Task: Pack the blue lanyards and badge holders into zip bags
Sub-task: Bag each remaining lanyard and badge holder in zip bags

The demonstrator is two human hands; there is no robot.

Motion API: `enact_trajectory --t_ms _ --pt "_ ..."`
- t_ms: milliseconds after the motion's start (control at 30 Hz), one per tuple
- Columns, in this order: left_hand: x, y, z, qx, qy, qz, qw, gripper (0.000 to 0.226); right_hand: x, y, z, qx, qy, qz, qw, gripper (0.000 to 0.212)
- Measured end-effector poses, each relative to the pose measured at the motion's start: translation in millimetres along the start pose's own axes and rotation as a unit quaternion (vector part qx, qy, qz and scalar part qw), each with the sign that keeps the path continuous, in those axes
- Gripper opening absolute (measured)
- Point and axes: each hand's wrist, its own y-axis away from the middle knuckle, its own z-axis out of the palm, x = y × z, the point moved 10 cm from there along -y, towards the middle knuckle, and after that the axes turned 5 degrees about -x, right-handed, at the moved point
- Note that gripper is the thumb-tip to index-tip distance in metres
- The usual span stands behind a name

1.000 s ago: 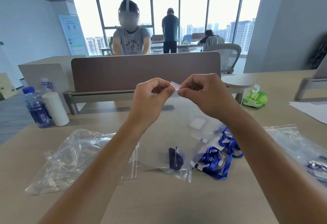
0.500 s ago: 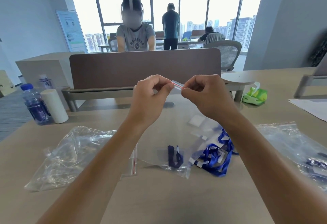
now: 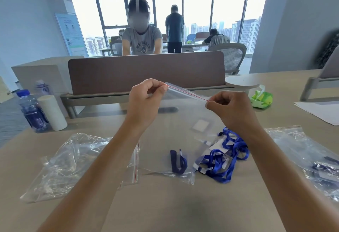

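Head view: the left hand (image 3: 145, 101) and the right hand (image 3: 230, 109) are holding a clear zip bag (image 3: 183, 121) up over the table (image 3: 165, 204), each pinching one end of its red-lined top strip between thumb and curled fingers. The strip is running taut and tilted, higher at the left hand. The bag is hanging down, its lower edge resting on the table, with a dark blue lanyard (image 3: 178, 162) lying folded at the bottom inside it. Just beside the bag, under the right wrist, a tangle of blue lanyards (image 3: 225, 160) and badge holders (image 3: 218, 146) is lying loose on the table. A heap of empty bags (image 3: 69, 162) is sitting to the left, another filled bag (image 3: 311, 158) to the right. A bottle (image 3: 32, 111) and a white cylinder (image 3: 52, 112) are standing at the far left edge; a green packet (image 3: 262, 98) is lying far right. A person (image 3: 141, 37) is standing behind the divider (image 3: 146, 70).
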Motion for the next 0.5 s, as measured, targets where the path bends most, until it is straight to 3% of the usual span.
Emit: enact_trajectory --t_ms 500 --pt "-12.7 -3.9 3.4 0.036 0.018 0.008 0.999 0.008 18.6 0.0 -1.6 0.033 -0.02 0.013 0.999 0.011"
